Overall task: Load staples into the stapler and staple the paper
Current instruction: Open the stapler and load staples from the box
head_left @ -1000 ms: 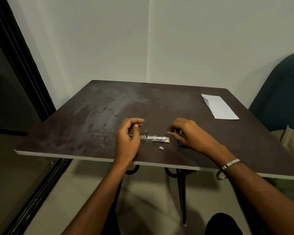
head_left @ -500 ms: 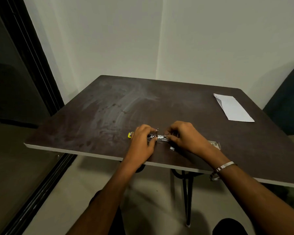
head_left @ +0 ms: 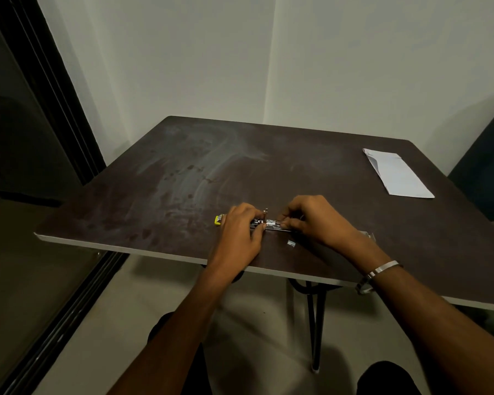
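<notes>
Stapler (head_left: 271, 223): lies opened flat near the front edge of the dark table (head_left: 183, 178), lower centre of the frame; yellow end (head_left: 218, 220) pokes out left of the hands, bare metal channel shows between them.
Left hand (head_left: 240, 229): curled over the stapler's left half, fingertips clamped on the channel, pinning it to the tabletop.
Right hand (head_left: 317, 220): fingers pinched together at the channel's right part; likely on a staple strip, too small to confirm.
Loose staple piece (head_left: 291, 244): just in front of the right hand, apart from the stapler.
Paper (head_left: 397, 175): folded white sheet, upper right of the table, well apart from the hands.
Step (judged): loading staples; paper untouched.
Handling (judged): stapler light, rigid, smooth metal, slides easily, so hold it by the body sides. Staple strip brittle, snaps if bent; grip it by its long edges and feed straight in.
Risk (judged): strip crumbles or skews in the channel.
</notes>
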